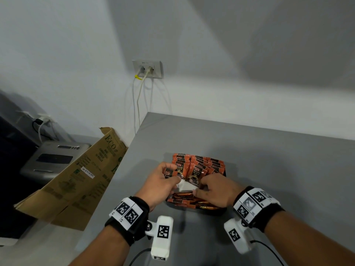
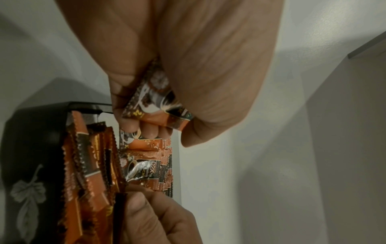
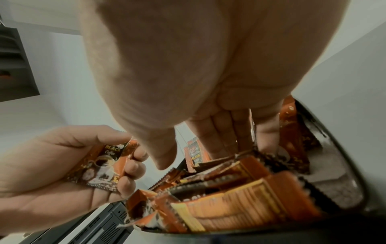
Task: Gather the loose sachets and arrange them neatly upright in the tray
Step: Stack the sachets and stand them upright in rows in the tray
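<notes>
Left hand (image 1: pixel 160 182): fingers curled round one sachet (image 1: pixel 170 172) | Right hand (image 1: pixel 216 189): fingers straight, among upright sachets (image 1: pixel 201 164) | Tray (image 1: pixel 207 211): tabletop (image 1: pixel 269 160), 12 o'clock of wrists | Loose sachets (image 1: pixel 192 202): flat at tray's 6 o'clock

Orange sachets (image 1: pixel 199 166) stand upright in black tray (image 1: pixel 196 209).

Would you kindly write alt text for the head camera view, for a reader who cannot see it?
Two hands work over a dark tray of orange coffee sachets on a grey table: the left hand holds one sachet, and the right hand reaches into the tray. A cardboard box leans at the table's left edge.
</notes>
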Tool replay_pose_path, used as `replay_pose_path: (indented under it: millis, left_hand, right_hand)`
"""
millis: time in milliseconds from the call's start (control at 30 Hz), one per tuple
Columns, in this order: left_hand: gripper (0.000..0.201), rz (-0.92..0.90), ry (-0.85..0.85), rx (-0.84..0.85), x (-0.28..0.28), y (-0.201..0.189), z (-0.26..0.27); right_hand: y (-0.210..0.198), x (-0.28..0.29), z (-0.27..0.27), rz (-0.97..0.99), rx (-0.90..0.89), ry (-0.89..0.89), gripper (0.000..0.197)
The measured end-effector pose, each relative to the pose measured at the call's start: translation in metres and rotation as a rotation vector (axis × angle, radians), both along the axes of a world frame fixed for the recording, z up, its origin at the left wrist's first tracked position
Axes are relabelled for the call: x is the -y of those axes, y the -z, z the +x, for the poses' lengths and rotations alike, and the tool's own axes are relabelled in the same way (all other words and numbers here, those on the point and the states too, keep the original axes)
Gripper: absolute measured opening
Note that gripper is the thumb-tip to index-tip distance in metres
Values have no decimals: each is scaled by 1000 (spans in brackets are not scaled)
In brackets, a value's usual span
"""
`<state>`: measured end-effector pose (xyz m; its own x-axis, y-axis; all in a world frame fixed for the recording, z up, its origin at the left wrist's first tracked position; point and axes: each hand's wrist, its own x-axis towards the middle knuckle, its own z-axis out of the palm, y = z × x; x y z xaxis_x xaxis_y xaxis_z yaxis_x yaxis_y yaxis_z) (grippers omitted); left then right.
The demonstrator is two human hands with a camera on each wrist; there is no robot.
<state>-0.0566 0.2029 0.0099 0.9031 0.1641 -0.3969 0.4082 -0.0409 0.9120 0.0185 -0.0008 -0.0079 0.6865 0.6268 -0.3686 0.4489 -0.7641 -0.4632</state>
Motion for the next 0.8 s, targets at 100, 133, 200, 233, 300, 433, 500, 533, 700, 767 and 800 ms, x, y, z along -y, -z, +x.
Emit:
replay_pose_path:
  millis: [100,133,200,233,300,433,500,533,700,767,800]
  left_hand:
    - [27,3,-1,2,0,1,0]
    - [27,5,-1,2,0,1,0]
    - [28,7,2,-2,0,3,1]
    - [28,7,7,-4,0,4,1]
    - [28,-3,10,-6,1,5,2]
    - [29,-8,14,-11,2,7,2]
    - [29,-1,19,-12,2,8,2]
    - [29,1,20,-11,1,8,2]
    - [29,4,36,-14,0,8,3]
    - [29,2,39,-10,0,7,4]
    - [29,-1,38,-8,0,7,4]
  right_hand:
    - [-4,6,0,-18,-14,-18,46]
    - [-6,7,1,-53,-20,-35,50]
    - [-8,7,1,-126,-9,-59,59]
    - [-8,6,2,-148,10,-68,61]
    - [-10,4,1,-175,66,-96,64]
    - [-10,3,0,-221,146,-134,67]
    - [-8,5,-1,-208,130,-117,66]
    - [-7,5,-1,-198,107,-110,65]
    - [-4,2,-1,-184,43,-125,65]
    - [-4,-2,-1,-183,72,-139,64]
    - [-3,-3,0,-176,87,-140,63]
